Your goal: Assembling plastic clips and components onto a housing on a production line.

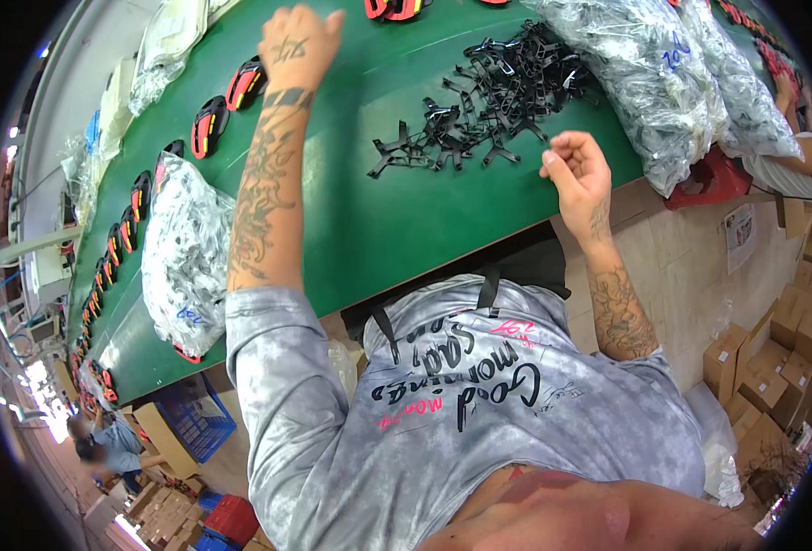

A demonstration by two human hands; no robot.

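My left hand (pixel 301 44) is stretched out over the far part of the green table (pixel 360 239), back upward and fingers curled under. What it grips, if anything, is hidden. Close to it lie red and black shell-shaped parts (pixel 245 84) with yellow marks. My right hand (pixel 579 174) hangs over the table's near edge, thumb bent in against curled fingers. Nothing I can make out shows between them. Just beyond it spreads a pile of black branched plastic pieces (pixel 516 87), with some loose pieces (pixel 389 151) toward the left.
Clear plastic bags of parts stand at the right (pixel 649 83) and left (pixel 184 253). A line of red-black parts (pixel 129 228) runs along the left side. Cardboard boxes (pixel 764 372) are stacked at the right. Other people work at the right (pixel 806 165) and lower left (pixel 117 450).
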